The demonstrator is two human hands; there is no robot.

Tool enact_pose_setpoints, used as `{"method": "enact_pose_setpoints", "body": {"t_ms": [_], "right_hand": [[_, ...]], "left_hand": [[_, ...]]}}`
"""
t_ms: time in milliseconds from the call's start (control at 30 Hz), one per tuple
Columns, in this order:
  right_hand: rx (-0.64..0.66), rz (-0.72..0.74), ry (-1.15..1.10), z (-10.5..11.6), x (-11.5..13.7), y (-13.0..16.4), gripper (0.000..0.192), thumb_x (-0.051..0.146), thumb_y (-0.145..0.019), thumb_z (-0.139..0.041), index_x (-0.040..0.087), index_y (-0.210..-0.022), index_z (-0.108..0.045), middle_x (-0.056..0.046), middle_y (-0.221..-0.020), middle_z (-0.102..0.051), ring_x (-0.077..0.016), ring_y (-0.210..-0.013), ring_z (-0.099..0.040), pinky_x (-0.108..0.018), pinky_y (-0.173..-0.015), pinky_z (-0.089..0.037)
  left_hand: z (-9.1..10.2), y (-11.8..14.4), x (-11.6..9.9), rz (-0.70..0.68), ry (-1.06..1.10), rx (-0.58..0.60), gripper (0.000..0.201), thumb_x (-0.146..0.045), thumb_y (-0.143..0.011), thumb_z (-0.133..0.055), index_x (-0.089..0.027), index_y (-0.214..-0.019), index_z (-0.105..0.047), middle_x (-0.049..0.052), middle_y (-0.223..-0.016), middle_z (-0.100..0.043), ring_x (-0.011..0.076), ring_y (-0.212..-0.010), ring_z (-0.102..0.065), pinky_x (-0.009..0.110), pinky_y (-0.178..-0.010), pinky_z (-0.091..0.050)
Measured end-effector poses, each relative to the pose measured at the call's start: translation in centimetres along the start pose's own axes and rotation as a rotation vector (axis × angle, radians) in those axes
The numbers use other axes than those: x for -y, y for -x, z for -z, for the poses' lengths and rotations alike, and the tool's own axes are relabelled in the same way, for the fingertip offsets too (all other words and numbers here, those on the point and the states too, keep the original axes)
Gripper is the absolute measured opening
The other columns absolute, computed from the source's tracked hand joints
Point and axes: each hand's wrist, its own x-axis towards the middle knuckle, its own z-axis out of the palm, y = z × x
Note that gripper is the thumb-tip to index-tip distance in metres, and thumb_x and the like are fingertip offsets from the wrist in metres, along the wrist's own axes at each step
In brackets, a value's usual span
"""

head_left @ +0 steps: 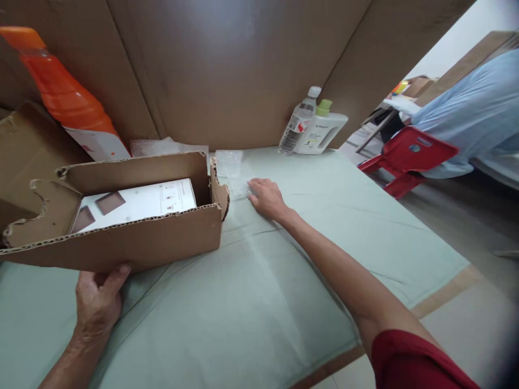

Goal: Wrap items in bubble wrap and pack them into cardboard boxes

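A desk (365, 232) covered with a pale green cloth, creased along several fold lines, fills the foreground; a strip of tan edge shows along its right side above a light floor. Large brown cardboard sheets (227, 65) stand upright behind it as a backdrop.

The left hand (97, 302) grips the near lower edge of a torn cardboard box (133, 243), thumb pressed up against its front wall, fingers clenched on the cardboard. The box sits at the left of the desk, its flaps ragged, and holds a white carton (141, 202) printed with small brown squares.

The right hand (267, 199), arm stretched forward from a red sleeve (409, 362), lies flat on the cloth just right of the box, fingers released and spread, their tips touching a clear bubble-wrap sheet (233, 167) that lies against the backdrop.

An orange bottle (65, 97) with a white label leans behind the box at far left. At the rear of the desk, well apart from both hands, stand a clear water bottle (298, 124) and, touching it, a white jug with a green cap (324, 129).

Beyond the right edge of the backdrop: a red plastic chair (409, 156) and another person in a light blue garment (474, 113), partly seen.
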Motion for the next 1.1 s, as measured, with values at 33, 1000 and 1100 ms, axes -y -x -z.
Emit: {"method": "enact_pose_setpoints", "body": {"t_ms": [33,1000,1100], "right_hand": [[0.023,0.000,0.069,-0.1,-0.2,-1.1,0.031,0.022,-0.095,-0.056,0.013,-0.122,-0.069,-0.017,-0.132,-0.067,-0.0323,-0.118,-0.058,-0.044,-0.097,-0.042],[0.286,0.422,-0.430,8.4,9.8,22.7,0.024,0.039,-0.098,-0.061,0.022,-0.108,-0.074,-0.007,-0.105,-0.078,-0.0222,-0.098,-0.070,-0.036,-0.090,-0.049],[0.132,0.364,-0.242,6.8,9.2,21.2,0.031,0.035,-0.094,-0.065,0.021,-0.120,-0.070,-0.013,-0.129,-0.070,-0.0285,-0.111,-0.064,-0.043,-0.092,-0.048]], "left_hand": [[-0.1,-0.1,-0.1,0.014,0.007,-0.019,0.044,-0.043,-0.076,-0.076,-0.024,-0.114,-0.063,0.005,-0.109,-0.068,0.0259,-0.111,-0.061,0.046,-0.112,-0.041],[-2.7,16.8,-8.8,-0.790,-0.457,0.843,0.048,-0.008,-0.083,-0.055,-0.018,-0.130,-0.058,0.013,-0.131,-0.067,0.0300,-0.130,-0.056,0.056,-0.114,-0.039],[-3.4,16.6,-7.8,-0.763,-0.416,0.843,0.033,-0.008,-0.085,-0.055,-0.019,-0.115,-0.065,0.010,-0.117,-0.071,0.0273,-0.120,-0.062,0.051,-0.107,-0.044]]}}
